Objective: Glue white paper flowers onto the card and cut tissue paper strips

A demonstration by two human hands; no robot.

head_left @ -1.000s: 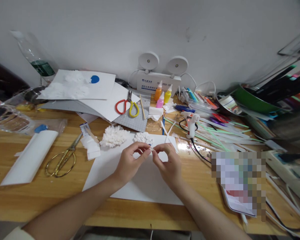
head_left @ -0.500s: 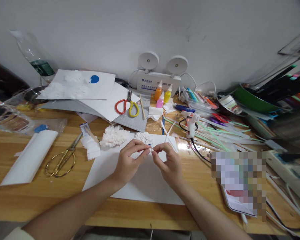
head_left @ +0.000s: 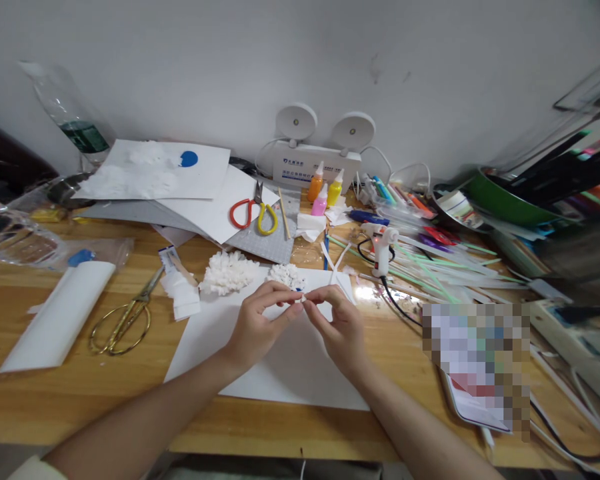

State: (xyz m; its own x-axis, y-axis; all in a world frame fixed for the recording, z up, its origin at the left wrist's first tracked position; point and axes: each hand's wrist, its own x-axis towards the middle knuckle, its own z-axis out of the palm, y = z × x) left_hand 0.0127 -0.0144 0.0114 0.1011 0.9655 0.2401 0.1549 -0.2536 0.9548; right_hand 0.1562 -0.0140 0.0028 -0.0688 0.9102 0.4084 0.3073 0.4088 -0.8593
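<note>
My left hand (head_left: 260,319) and my right hand (head_left: 337,325) meet over a white sheet of paper (head_left: 295,377), fingertips pinched. Between them is a tiny white piece (head_left: 303,299), perhaps paper; its exact kind is too small to make out. Just beyond the fingers lies a small white ruffled cluster (head_left: 284,273) with dark specks and a bit of blue beside it. A larger white ruffled bunch (head_left: 229,271) rests to its left, on the sheet's far edge. Folded white strips (head_left: 180,290) lie farther left.
Gold-handled scissors (head_left: 123,327) and a curved white sheet (head_left: 60,317) are on the left. Red-and-yellow-handled scissors (head_left: 255,213) lie behind. A glue gun (head_left: 381,247) stands at right with its cord trailing, near many thin strips (head_left: 425,267). A phone (head_left: 480,407) lies front right.
The fingertips of both hands have shifted very slightly around the tiny white piece, the left thumb closing nearer to the right fingers. Everything else stays in place.
</note>
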